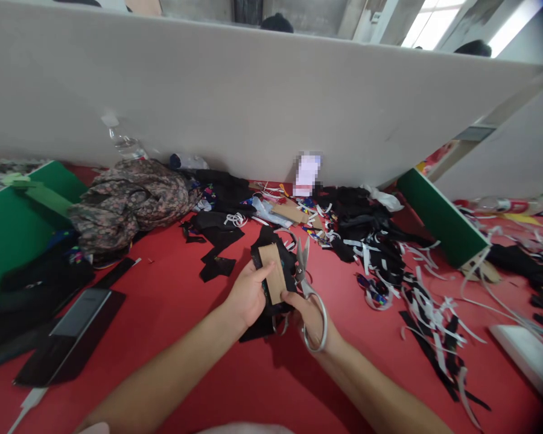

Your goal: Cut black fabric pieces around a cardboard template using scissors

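the brown card, held over the red tabletop, serves as landmark. it lies tilted against a piece of black cloth, which shows along its edges. the left hand is closed on the card's left side, thumb flat upon the card's face; its other fingers are largely hidden. the right hand is partly closed at the card's near right corner, thumb tip touching it, and bears the scissors; its remaining fingers are mostly concealed. the scissors stand just right of the card, blades parted and pointing away from the person, one handle loop around the hand. beyond the card, a lit screen, blurred, leans on the grey partition. left of the card and beyond it sits a bundle of patterned fabric; well to its right lie tangled white strips.
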Action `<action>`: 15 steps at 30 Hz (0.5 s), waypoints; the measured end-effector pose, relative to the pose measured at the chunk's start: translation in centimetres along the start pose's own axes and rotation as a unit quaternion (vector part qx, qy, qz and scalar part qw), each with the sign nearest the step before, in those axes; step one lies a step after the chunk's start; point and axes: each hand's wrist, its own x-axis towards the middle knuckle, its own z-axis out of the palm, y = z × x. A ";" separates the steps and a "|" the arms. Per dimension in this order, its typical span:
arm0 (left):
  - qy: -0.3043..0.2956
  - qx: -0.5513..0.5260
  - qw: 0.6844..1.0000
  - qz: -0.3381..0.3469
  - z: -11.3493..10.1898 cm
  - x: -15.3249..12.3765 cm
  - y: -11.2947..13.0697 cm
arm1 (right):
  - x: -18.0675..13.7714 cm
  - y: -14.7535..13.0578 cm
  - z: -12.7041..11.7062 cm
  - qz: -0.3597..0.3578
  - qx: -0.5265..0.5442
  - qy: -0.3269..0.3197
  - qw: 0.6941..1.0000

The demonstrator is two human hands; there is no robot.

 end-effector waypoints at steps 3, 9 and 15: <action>0.011 0.000 1.000 -0.001 0.0 0.1 -0.4 | 0.0 0.3 -0.1 0.001 0.010 -0.003 1.000; 0.015 -0.003 1.000 -0.013 0.2 0.0 -0.1 | 0.0 0.4 0.1 0.001 0.015 -0.003 1.000; 0.067 0.017 0.997 0.034 -0.7 1.0 3.1 | 0.3 0.9 -0.3 0.021 -0.033 0.004 0.999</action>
